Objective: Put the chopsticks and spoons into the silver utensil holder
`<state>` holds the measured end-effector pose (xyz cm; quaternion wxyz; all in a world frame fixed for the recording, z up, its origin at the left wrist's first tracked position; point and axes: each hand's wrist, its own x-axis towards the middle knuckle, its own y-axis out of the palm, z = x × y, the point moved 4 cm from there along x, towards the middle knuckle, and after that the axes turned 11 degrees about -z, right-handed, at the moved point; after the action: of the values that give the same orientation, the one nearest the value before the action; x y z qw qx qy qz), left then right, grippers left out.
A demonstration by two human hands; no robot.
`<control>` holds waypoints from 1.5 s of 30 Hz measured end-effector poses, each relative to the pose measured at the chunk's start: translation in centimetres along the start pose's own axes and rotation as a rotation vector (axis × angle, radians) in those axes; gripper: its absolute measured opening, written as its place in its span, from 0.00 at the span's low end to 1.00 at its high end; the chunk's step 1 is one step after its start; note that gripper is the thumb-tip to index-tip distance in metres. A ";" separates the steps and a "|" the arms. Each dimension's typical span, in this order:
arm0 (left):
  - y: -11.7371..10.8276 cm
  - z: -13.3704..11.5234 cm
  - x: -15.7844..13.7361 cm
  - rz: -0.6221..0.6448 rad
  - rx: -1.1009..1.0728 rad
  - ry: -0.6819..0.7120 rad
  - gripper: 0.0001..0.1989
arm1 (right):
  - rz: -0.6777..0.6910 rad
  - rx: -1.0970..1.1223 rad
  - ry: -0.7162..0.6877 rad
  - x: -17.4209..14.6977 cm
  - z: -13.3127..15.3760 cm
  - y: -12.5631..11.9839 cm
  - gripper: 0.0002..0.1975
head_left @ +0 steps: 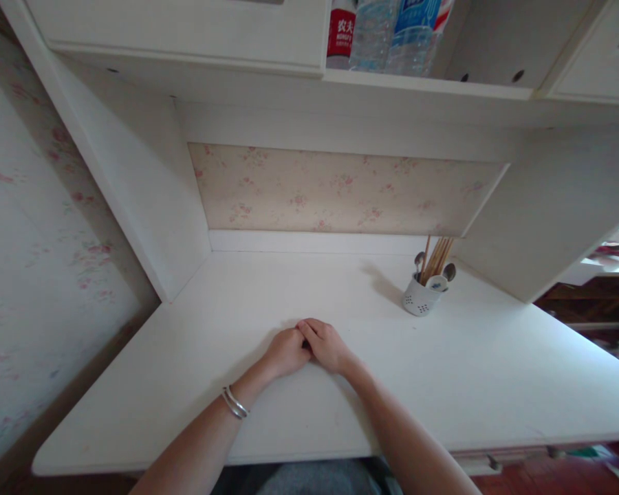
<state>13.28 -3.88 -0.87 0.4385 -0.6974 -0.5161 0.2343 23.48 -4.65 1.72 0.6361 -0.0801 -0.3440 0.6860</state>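
Observation:
Both of my hands rest together on the white desk top (299, 282), with no object showing in them. My left hand (287, 352) is closed, its fingers curled against the other hand. Folded over its fingertips, my right hand (326, 346) is closed too. A small dark gap shows between the two. Silver bangles (235, 403) circle my left wrist. To the right and farther back stands a white perforated holder (419, 300), upright, with wooden chopsticks (436, 258) and metal spoons (449, 272) in it. A white spoon with a blue mark (437, 283) leans at its rim.
Overhead, plastic bottles (374, 34) stand in an open shelf of the white cabinet (196, 31). White side panels (562, 206) bound the desk left and right. Floral wallpaper (299, 192) covers the back. Below the front edge at right is a drawer (495, 462).

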 end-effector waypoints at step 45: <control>-0.1 -0.1 0.0 -0.017 -0.022 0.043 0.16 | -0.006 0.014 -0.005 0.0 -0.2 0.1 0.22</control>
<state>13.34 -3.96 -0.74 0.4437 -0.7029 -0.5149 0.2098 23.50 -4.58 1.52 0.6380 -0.0730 -0.3409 0.6866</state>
